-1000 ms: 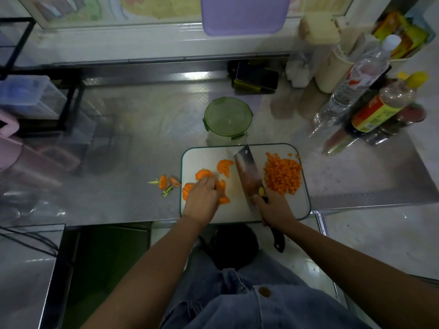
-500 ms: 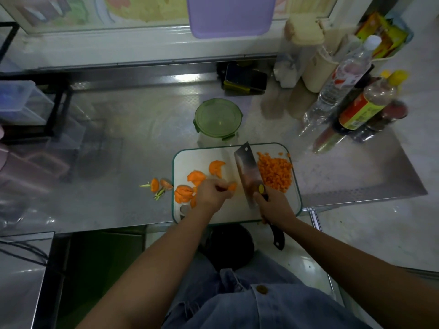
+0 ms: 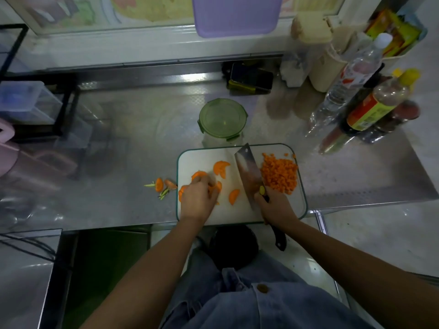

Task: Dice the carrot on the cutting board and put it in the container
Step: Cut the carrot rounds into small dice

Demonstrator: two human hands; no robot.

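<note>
Count: 1 cutting board, 1 knife, 1 diced pile, 1 lidded container, abt 5 carrot slices.
L hand: fingers curled on carrot slices, board's left side. Two more lie just right of it.
R hand: grips knife handle; blade btw carrot slices & diced pile.
Container: shut, just past board's far edge.
Place: shiny metal counter, bottles far right.

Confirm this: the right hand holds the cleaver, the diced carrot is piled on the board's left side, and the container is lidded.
Wrong on one point: the head view shows the diced carrot piled on the board's right side. The right hand does hold the cleaver, and the container is lidded.
</note>
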